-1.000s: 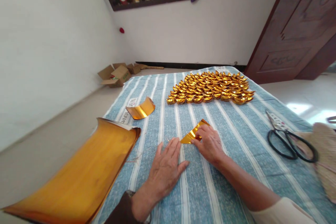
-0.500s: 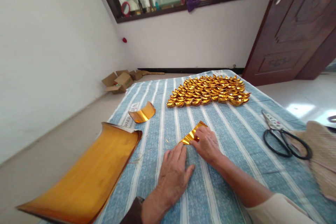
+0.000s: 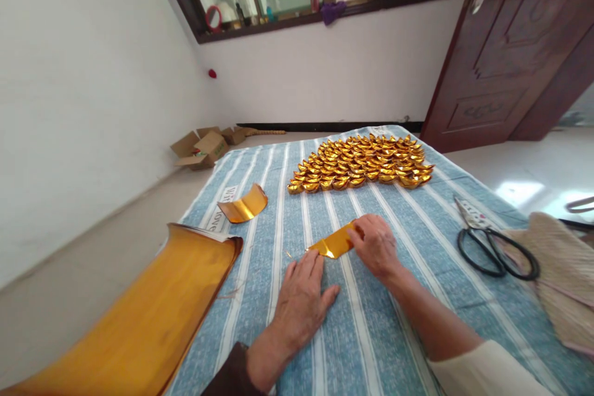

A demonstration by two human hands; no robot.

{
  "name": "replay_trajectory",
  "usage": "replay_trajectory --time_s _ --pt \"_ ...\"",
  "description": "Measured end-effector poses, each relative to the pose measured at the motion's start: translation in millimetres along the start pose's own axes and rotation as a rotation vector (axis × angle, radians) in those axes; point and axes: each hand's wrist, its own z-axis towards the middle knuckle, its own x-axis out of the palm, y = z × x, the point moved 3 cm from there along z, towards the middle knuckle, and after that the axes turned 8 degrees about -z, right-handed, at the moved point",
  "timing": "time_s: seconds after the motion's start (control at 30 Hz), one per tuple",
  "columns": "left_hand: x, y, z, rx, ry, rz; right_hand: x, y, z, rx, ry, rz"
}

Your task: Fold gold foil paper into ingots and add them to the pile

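Observation:
A small piece of shiny gold foil paper (image 3: pixel 335 244) lies slantwise on the striped cloth, creased near its left end. My left hand (image 3: pixel 301 297) rests flat, fingers stretched out and thumb apart, with its fingertips on the paper's left end. At the other end, my right hand (image 3: pixel 377 244) has its fingers curled onto the paper, gripping the right edge and partly hiding it. Beyond both hands, folded gold paper ingots (image 3: pixel 359 161) stand in packed rows. A curved piece of gold paper (image 3: pixel 244 204) lies to the left of them.
A stack of large gold sheets (image 3: pixel 134 315) covers the table's left side. Black-handled scissors (image 3: pixel 485 241) lie at the right, beside a beige woven cloth (image 3: pixel 563 278). An opened cardboard box (image 3: pixel 202 148) sits on the floor past the far left corner. A dark red door (image 3: pixel 505 55) stands at right.
The gold paper has gone from a triangular-looking shape to a longer folded strip. My right hand has shifted slightly right along it. My left hand keeps its place on the left end.

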Motion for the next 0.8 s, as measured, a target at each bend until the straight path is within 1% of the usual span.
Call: replay_trajectory --time_s 0.1,0.17,0.27,0.4,0.63,0.73,0.8 --pt "-4.5 0.9 8.1 -0.008 -0.008 -0.006 -2.1 -15.9 7.4 0.123 0.064 -0.119" --pt "-7.1 1.0 13.6 -0.026 -0.006 -0.005 -0.9 -20.2 8.5 0.154 0.121 -0.183" --pt "-10.6 1.4 22.0 -0.059 0.008 0.002 2.6 -17.0 5.6 0.102 0.164 -0.191" --pt "-13.9 5.1 36.0 -0.113 0.069 0.016 6.4 -11.2 1.0 0.035 0.139 -0.102" --pt "-14.0 12.7 60.2 -0.156 0.112 0.054 8.0 -17.1 3.8 0.077 0.098 0.010" --pt "-13.5 12.1 62.9 -0.158 0.119 0.064 6.9 -16.3 4.2 0.059 0.120 0.054" --pt "-14.3 11.3 62.6 -0.172 0.096 0.079 6.3 -15.0 3.9 0.040 0.147 0.076"
